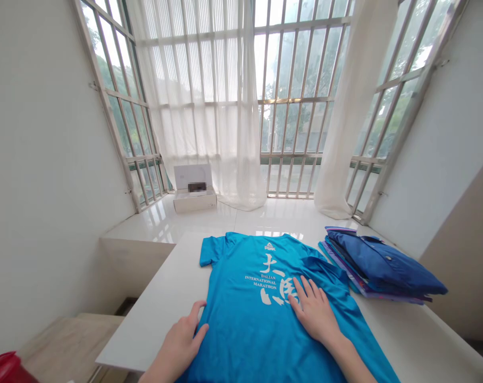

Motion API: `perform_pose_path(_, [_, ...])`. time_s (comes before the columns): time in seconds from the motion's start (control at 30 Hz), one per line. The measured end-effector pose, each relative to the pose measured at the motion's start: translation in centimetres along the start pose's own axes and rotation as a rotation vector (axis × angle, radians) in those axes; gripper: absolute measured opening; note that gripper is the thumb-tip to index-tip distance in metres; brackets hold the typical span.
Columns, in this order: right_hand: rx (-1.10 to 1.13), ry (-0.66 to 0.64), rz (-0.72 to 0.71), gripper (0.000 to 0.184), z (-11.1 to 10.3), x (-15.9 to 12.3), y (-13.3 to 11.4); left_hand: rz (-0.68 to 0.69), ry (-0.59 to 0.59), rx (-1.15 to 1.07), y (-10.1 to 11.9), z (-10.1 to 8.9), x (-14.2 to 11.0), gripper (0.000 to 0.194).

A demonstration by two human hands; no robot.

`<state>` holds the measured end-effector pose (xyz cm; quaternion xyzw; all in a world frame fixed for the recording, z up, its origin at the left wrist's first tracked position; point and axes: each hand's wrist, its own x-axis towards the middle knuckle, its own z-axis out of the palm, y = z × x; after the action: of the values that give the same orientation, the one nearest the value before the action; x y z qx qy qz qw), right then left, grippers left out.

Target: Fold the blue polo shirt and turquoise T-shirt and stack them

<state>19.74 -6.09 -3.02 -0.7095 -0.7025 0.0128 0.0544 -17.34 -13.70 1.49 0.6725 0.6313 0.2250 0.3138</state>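
A bright blue T-shirt (241, 330) lies spread flat on a white table (146, 324), its printed side up, with white "Dalian International Marathon" lettering and a Peak logo. My right hand (313, 311) rests flat on the shirt beside the white characters, fingers spread. At the shirt's left edge, my left hand (177, 340) lies on the fabric with its fingers slightly curled. Neither hand visibly grips the cloth. To the right of the shirt sits a stack of folded clothes (379, 266), with a dark blue garment on top.
Beyond the table, a white open box (194, 200) stands on a glossy white ledge (165, 223) before barred windows with sheer white curtains (201, 96). White walls flank both sides. A red object (4, 369) shows at the bottom left corner, near a pale stone step (69, 346).
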Motion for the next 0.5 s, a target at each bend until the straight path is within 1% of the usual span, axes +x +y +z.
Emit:
perform_pose_path(0.07, [0.013, 0.001, -0.006, 0.066, -0.2, -0.4, -0.1, -0.002, -0.029, -0.278, 0.9, -0.3, -0.6, 0.061])
perform_pose_path(0.13, [0.048, -0.033, -0.024, 0.067, -0.7, -0.9, 0.2, -0.020, -0.076, -0.590, 1.1, -0.9, -1.1, 0.067])
perform_pose_path(0.17, [0.072, -0.055, -0.033, 0.068, -1.0, -1.1, 0.4, -0.029, -0.119, -0.684, 0.9, -1.3, -1.4, 0.068])
perform_pose_path(0.2, [0.098, -0.075, -0.043, 0.068, -1.3, -1.2, 0.7, -0.028, -0.169, -0.710, 0.6, -1.7, -1.7, 0.068])
perform_pose_path(0.23, [0.125, -0.091, -0.058, 0.068, -1.5, -1.2, 1.1, -0.016, -0.211, -0.668, 0.1, -2.1, -1.8, 0.065])
perform_pose_path(0.27, [0.152, -0.097, -0.074, 0.065, -1.7, -1.2, 1.5, 0.004, -0.237, -0.565, -0.5, -2.5, -2.0, 0.061])
perform_pose_path(0.3, [0.176, -0.092, -0.088, 0.062, -1.8, -1.1, 1.8, 0.026, -0.233, -0.428, -1.0, -2.9, -1.9, 0.055])
perform_pose_path(0.33, [0.192, -0.073, -0.101, 0.059, -1.8, -0.9, 2.1, 0.048, -0.196, -0.280, -1.4, -3.3, -1.8, 0.048])
perform_pose_path(0.4, [0.192, -0.006, -0.108, 0.058, -1.5, -0.5, 2.5, 0.105, -0.057, -0.036, -1.7, -4.0, -0.8, 0.035])
perform_pose_path(0.43, [0.178, 0.027, -0.098, 0.059, -1.2, -0.3, 2.5, 0.141, 0.011, 0.042, -1.5, -4.4, 0.2, 0.032])
perform_pose_path(0.5, [0.139, 0.056, -0.075, 0.062, -0.6, -0.1, 2.3, 0.216, 0.117, 0.144, -0.8, -4.9, 2.9, 0.035])
